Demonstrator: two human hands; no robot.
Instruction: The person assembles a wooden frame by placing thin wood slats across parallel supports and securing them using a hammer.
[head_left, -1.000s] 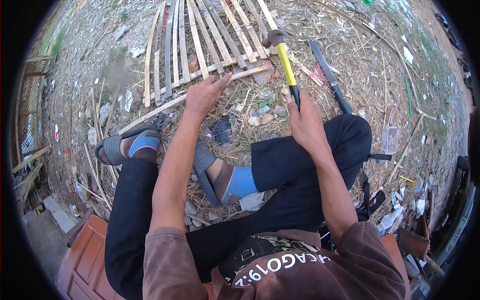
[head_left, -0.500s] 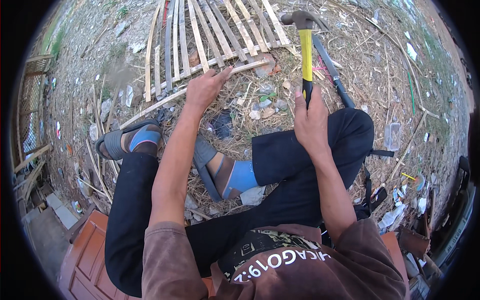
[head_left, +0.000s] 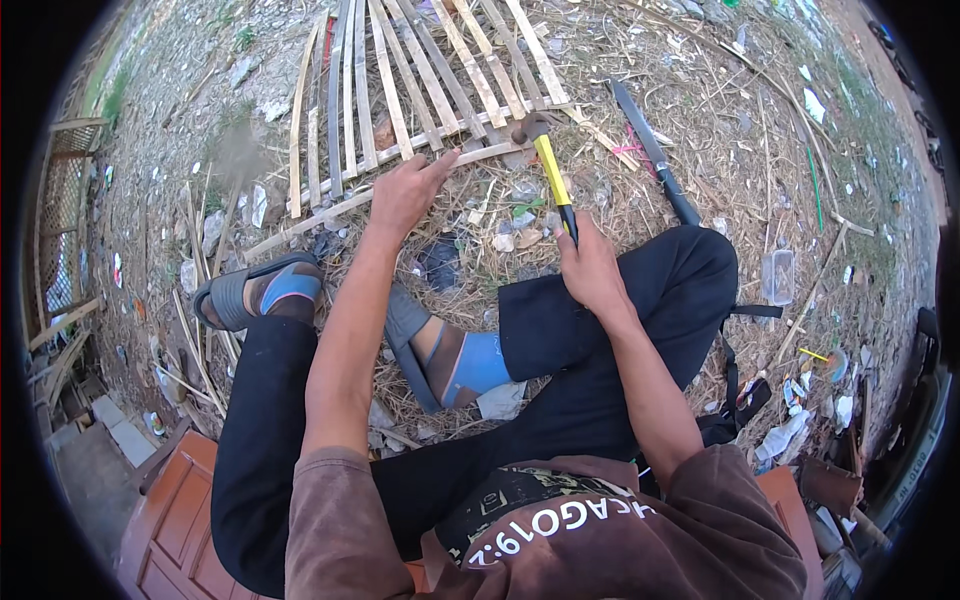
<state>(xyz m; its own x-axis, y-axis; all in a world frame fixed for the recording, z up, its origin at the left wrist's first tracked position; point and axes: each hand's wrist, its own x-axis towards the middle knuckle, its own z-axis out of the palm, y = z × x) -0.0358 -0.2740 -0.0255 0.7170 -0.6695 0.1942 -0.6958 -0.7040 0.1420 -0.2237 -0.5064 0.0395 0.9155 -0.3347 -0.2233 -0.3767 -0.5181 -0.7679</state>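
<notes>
A frame of several light and grey bamboo slats [head_left: 405,80] lies on the ground at the top of the view. Along its near side runs a loose-looking bamboo strip [head_left: 310,222], slanting up to the right. My left hand [head_left: 405,195] is closed on this strip near its middle, thumb and forefinger pointing along it. My right hand [head_left: 592,265] grips the black end of a claw hammer [head_left: 553,172] with a yellow handle. The hammer's head is down at the strip's right end, beside the slat tips; whether it touches is hard to tell.
A long dark-bladed machete [head_left: 645,140] lies right of the frame. My sandalled feet [head_left: 420,345] are near the work. A clear plastic container [head_left: 778,277], stones, dry straw and litter cover the ground. A reddish-brown panelled wooden board [head_left: 175,530] is beneath me.
The hammer has swung down and left from its raised position to the strip's right end. My right hand moved left with it. My left hand stays on the strip, slightly lower.
</notes>
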